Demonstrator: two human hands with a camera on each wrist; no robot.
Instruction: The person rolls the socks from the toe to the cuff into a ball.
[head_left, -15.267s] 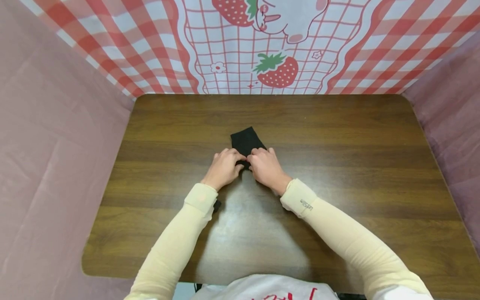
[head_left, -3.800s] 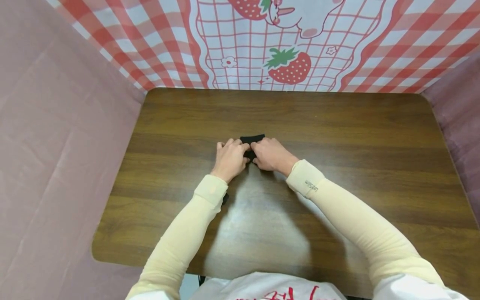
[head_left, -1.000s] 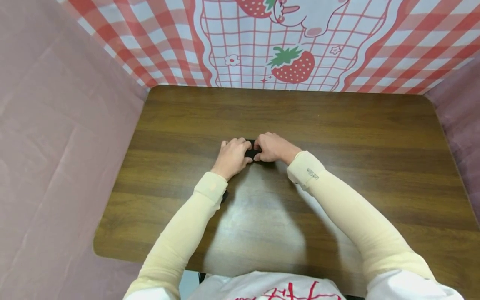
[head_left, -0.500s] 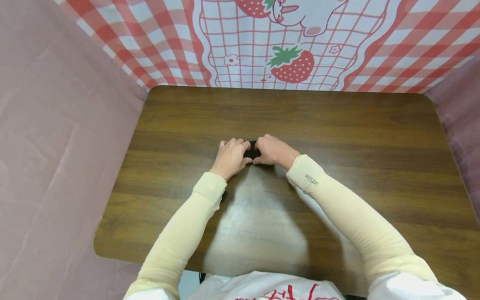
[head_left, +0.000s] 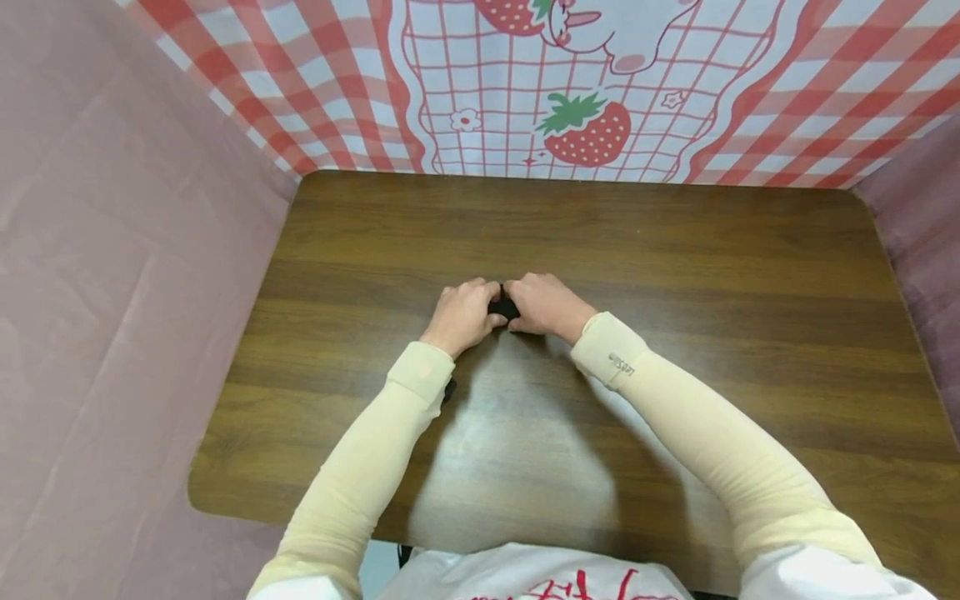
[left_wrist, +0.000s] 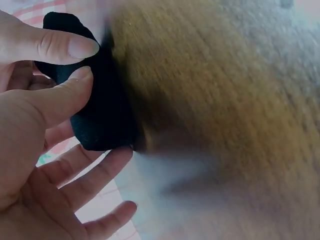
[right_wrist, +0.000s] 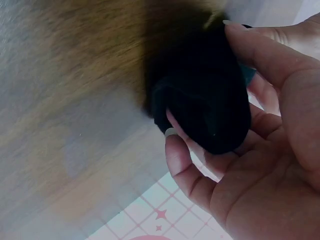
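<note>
Brown wood-grain table [head_left: 532, 392] below strawberry-print cloth [head_left: 487, 92]

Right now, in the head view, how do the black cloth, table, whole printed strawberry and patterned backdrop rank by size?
1. Table
2. Patterned backdrop, cut off at the top
3. Whole printed strawberry
4. Black cloth, partly hidden, judged by what shows

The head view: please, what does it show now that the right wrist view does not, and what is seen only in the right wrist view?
Head view only: the backs of the left hand and right hand, both cream arm sleeves, and the white shirt with red lettering.

Right wrist view only: the right palm, and the curled layers at one end of the black cloth, close up.

Both: the right hand holding the black cloth, the wood-grain table, and the red-and-white grid-printed backdrop.
</note>
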